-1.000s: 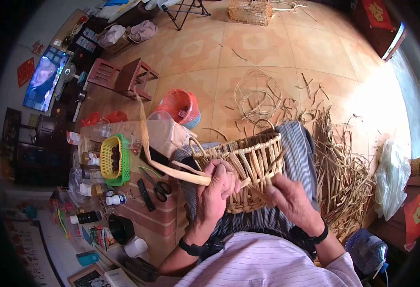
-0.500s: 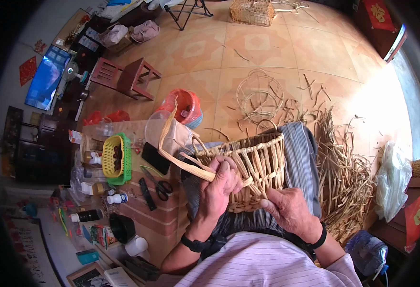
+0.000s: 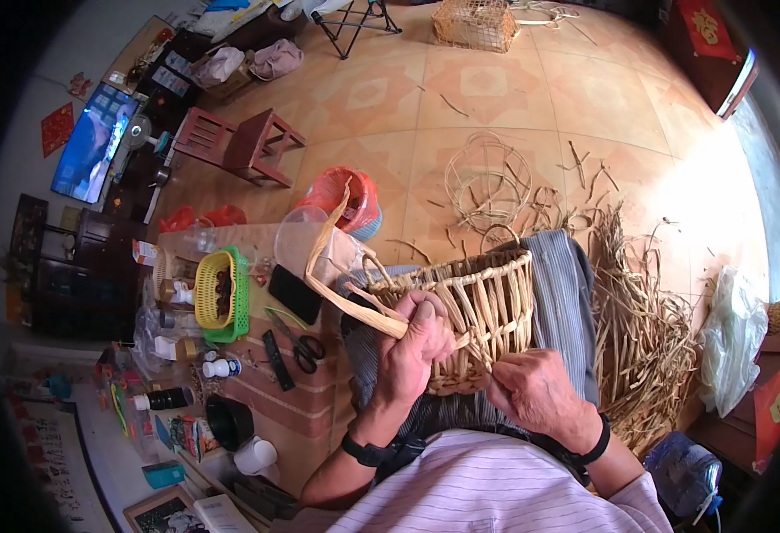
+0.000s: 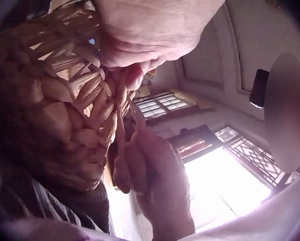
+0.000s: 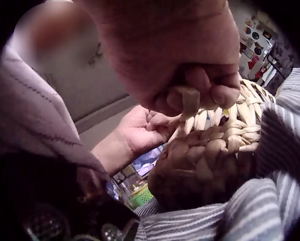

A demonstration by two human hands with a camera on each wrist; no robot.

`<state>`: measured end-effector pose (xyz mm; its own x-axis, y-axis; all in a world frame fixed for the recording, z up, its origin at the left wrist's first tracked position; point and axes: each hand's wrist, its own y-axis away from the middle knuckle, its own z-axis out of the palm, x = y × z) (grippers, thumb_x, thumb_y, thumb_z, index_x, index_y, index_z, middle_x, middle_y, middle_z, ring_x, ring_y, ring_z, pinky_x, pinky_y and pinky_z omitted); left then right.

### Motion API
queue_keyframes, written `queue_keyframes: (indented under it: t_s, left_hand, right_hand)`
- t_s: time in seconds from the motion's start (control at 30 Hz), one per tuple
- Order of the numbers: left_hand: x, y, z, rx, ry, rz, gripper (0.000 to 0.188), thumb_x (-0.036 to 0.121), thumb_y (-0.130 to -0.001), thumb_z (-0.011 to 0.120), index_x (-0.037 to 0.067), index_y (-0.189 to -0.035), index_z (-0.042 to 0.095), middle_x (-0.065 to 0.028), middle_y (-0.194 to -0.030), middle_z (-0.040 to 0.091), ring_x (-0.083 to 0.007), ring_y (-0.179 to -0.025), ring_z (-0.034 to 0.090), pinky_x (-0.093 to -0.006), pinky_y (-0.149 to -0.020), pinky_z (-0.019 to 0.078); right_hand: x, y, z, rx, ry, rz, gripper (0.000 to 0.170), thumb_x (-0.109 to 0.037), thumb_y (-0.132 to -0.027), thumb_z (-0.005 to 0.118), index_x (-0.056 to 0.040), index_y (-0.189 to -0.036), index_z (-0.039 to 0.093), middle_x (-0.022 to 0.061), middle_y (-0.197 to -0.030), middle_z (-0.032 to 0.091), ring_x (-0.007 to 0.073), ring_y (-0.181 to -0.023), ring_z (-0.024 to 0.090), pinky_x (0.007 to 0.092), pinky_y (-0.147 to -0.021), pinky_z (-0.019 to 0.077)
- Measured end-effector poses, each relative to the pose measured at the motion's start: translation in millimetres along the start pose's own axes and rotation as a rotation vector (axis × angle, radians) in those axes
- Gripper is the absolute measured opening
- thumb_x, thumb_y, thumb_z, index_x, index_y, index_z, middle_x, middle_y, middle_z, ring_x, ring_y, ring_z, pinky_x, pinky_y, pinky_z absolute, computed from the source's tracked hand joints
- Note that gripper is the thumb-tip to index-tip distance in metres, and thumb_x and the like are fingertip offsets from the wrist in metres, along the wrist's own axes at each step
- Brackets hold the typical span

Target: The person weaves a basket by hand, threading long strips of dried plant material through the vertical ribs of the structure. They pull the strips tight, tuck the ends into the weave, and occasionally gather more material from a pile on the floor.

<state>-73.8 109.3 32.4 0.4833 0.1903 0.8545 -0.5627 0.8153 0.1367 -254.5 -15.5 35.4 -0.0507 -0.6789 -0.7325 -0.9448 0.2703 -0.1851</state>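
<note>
One basket [image 3: 514, 306], only part woven by the look of it, is propped on the lap over striped cloth [image 3: 565, 293], base end toward the shirt [image 3: 483, 475]. A row is probably being woven round the wall. One strip [image 3: 359, 311] is pinched in the left hand [image 3: 415, 346], its long tail poking out, while a strand [image 5: 191, 100] is gripped low on the wall by the right hand [image 3: 541, 395], fingers curled. Next, presumably, the strand needs to be drawn snug without being snapped. Material-wise, everything's tan and fibrous: the strip is flat and creased, the base is knotted in chunky lumps, and gaps are left between the slats.
</note>
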Motion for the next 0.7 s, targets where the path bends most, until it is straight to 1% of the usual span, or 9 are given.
queue_keyframes:
  t_s: [0.1,0.2,0.27,0.33,0.47,0.5,0.6,0.63,0.7]
  left_hand:
    - [-1.2,1.3,5.4,0.061,-0.073,-0.015,0.025,0.03,-0.117,0.051,0.007,-0.11,0.055,0.0071,-0.065,0.032,-0.0068,-0.053,0.025,-0.0282,-0.054,0.0292]
    - [-10.8,0.8,7.0,0.18,-0.595,0.056,0.01,0.013,-0.111,0.059,0.006,-0.119,0.059,-0.0005,-0.074,0.051,-0.0146,-0.062,0.051,-0.034,-0.065,0.0485]
    - [3.8,-14.4,13.9,-0.002,-1.191,0.709,0.033,-0.003,-0.096,0.065,0.006,-0.127,0.06,-0.0112,-0.097,0.062,-0.0318,-0.086,0.067,-0.0429,-0.079,0.0548]
    - [11.5,-14.5,23.8,0.016,-1.227,0.366,0.052,-0.01,-0.083,0.066,0.005,-0.132,0.058,-0.0172,-0.119,0.059,-0.0442,-0.111,0.064,-0.0502,-0.09,0.0539]
    - [17.4,-25.9,29.2,-0.024,-1.219,0.412,0.054,-0.015,-0.083,0.064,-0.001,-0.134,0.053,-0.0224,-0.12,0.052,-0.0487,-0.111,0.061,-0.0513,-0.091,0.0523]
    - [18.3,-28.1,31.2,-0.002,-1.227,0.389,0.052,-0.016,-0.081,0.065,-0.002,-0.13,0.053,-0.0228,-0.12,0.051,-0.0482,-0.11,0.061,-0.0515,-0.09,0.052]
    - [23.6,-36.0,28.2,-0.026,-1.296,0.313,0.045,-0.015,-0.077,0.07,-0.003,-0.118,0.055,-0.0236,-0.117,0.052,-0.0469,-0.11,0.06,-0.0527,-0.089,0.0514]
    - [26.3,-40.1,25.3,-0.048,-1.329,0.285,0.043,-0.013,-0.076,0.073,-0.003,-0.114,0.055,-0.0238,-0.116,0.052,-0.0465,-0.11,0.059,-0.0532,-0.089,0.0513]
    - [29.2,-50.7,20.9,-0.032,-1.494,0.497,0.041,-0.01,-0.074,0.077,-0.003,-0.108,0.056,-0.0238,-0.115,0.052,-0.0467,-0.108,0.059,-0.0538,-0.088,0.0515]
  right_hand:
    - [-4.3,-5.5,-2.8,0.028,-0.017,0.098,0.031,-0.02,-0.098,0.074,-0.0058,-0.073,0.062,0.0149,-0.064,0.063,0.0378,-0.058,0.066,0.0482,-0.054,0.051]
    - [-8.7,-13.0,-9.5,0.042,0.082,0.172,0.03,-0.023,-0.099,0.075,-0.0061,-0.077,0.063,0.0177,-0.063,0.064,0.0404,-0.056,0.065,0.0494,-0.053,0.05]
    - [4.3,-19.0,7.6,0.195,0.03,0.215,0.027,-0.021,-0.097,0.078,-0.0064,-0.081,0.061,0.0191,-0.063,0.064,0.0418,-0.057,0.065,0.0487,-0.053,0.0508]
    - [8.4,-25.2,15.8,0.278,0.022,0.26,0.021,-0.014,-0.091,0.08,-0.0051,-0.085,0.062,0.0207,-0.068,0.065,0.0429,-0.062,0.067,0.0483,-0.055,0.052]
    - [-5.9,-41.8,14.3,0.361,-0.28,0.378,0.017,-0.005,-0.088,0.08,-0.0006,-0.095,0.064,0.0202,-0.073,0.068,0.0401,-0.066,0.07,0.0417,-0.062,0.0531]
    - [1.6,-38.7,14.6,0.292,-0.245,0.404,0.016,0.0,-0.09,0.075,0.0023,-0.093,0.059,0.0092,-0.072,0.061,0.0114,-0.068,0.049,0.0338,-0.061,0.0472]
    - [5.1,-36.7,18.3,0.304,-0.285,0.427,0.02,0.002,-0.089,0.075,0.002,-0.088,0.055,0.0059,-0.069,0.052,0.0126,-0.066,0.043,0.033,-0.059,0.0429]
    - [8.2,-35.9,17.4,0.279,-0.23,0.421,0.019,-0.002,-0.088,0.079,0.0009,-0.093,0.061,0.0187,-0.071,0.065,0.0299,-0.06,0.062,0.0395,-0.063,0.0504]
    - [-0.1,-38.4,12.5,0.263,-0.153,0.425,0.019,-0.002,-0.087,0.079,0.001,-0.093,0.061,0.0185,-0.07,0.064,0.0292,-0.06,0.062,0.0396,-0.063,0.0502]
